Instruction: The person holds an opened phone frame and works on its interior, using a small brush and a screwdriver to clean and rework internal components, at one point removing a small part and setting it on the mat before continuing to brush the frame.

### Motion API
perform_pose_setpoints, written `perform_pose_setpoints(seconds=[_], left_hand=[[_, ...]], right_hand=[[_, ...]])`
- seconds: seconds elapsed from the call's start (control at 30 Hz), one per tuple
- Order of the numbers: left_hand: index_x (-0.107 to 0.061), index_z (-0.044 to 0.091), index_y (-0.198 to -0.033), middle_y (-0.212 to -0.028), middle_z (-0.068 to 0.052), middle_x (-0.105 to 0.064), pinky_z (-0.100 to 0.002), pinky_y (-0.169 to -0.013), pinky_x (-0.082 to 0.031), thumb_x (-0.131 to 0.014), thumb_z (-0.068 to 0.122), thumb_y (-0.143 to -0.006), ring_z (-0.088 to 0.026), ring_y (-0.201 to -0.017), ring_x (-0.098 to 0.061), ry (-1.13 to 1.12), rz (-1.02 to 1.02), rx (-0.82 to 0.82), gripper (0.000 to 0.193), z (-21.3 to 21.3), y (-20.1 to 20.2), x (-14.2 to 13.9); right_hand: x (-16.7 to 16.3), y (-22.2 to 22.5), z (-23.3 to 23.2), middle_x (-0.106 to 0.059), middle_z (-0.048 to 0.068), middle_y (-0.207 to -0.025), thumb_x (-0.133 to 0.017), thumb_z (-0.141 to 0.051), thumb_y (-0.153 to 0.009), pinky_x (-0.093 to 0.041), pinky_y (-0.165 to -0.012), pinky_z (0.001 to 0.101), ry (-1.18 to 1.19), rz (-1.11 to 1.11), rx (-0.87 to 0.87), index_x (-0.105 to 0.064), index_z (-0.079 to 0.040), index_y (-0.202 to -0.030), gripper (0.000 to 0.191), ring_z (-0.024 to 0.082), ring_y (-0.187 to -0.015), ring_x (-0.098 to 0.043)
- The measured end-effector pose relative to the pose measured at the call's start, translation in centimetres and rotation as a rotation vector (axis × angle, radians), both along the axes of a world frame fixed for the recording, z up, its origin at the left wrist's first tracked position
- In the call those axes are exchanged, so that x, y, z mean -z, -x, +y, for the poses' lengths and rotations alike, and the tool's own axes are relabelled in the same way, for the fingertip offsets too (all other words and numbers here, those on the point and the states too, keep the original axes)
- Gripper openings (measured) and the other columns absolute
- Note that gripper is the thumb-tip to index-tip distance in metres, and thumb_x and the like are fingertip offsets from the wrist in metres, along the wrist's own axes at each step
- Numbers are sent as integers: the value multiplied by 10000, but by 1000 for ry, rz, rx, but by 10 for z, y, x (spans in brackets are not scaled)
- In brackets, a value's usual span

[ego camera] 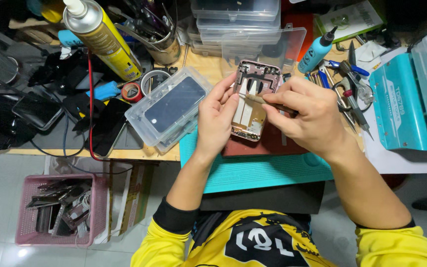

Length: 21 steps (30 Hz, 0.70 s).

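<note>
Phone housing [252, 99], a rose-tinted rear frame stripped of its screen, sits tilted up over the teal work mat [253, 173] at the middle of the bench. The left hand [217, 116] grips it along its left edge, fingers curled around the side and thumb pressed near the rim, so that hand is closed on the frame. Inside the shell two pale strips run lengthwise down a tan panel. The right hand [305, 113] is closed around a thin dark tool [273, 104], pinched between thumb and fingers like a pen, with the tip laid against the inner surface of the housing near the pale strips. Both forearms come up from yellow sleeves with black cuffs.

Just left of the left hand lies a clear plastic box [169, 109] holding a dark phone screen. Beyond it stands a yellow spray can [102, 39] with a red straw trailing down, and a small roll of red tape [132, 91] lies close by. Dark phones and parts litter the bench's left end. Behind the housing are stacked clear containers [235, 22]. To the right, a blue squeeze bottle [316, 52] leans near a cluster of scissors and tweezers [347, 84], and a teal machine [401, 109] sits at the far right. On the floor at lower left, a pink basket [25, 217] holds scrap frames.
</note>
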<state>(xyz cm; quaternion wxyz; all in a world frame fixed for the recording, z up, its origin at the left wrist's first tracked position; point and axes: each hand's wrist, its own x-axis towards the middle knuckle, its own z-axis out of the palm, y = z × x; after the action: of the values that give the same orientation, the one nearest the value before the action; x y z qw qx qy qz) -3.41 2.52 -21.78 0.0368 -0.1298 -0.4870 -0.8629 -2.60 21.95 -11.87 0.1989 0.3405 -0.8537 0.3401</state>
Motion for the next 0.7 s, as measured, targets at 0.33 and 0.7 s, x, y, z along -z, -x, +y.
perform_pose_setpoints(seconds=[0.33,0.7], left_hand=[[-458,-70,-1508,-1322,-151,-665,-280,-1015,-540,-472,-42,-1083,-145,-1179,-650,2,-25,-10,426,1,-2,0],[-458,-60,-1512,-1318,-146,-666,-278,-1014,-542,-478,-37,-1081,-142,-1178,-651,9,-19,-24,431,1,-1,4]], right_hand=[[4,-1,-1,-650,73,-851,-820,-48,-882,-480,-591,275,32,-12,3,-765,-23,-1054,181,151,-667,-612],[7,0,-1,-661,80,-872,-821,-53,-885,-498,-610,274,26,-4,4,-765,-23,-1048,175,149,-686,-629]])
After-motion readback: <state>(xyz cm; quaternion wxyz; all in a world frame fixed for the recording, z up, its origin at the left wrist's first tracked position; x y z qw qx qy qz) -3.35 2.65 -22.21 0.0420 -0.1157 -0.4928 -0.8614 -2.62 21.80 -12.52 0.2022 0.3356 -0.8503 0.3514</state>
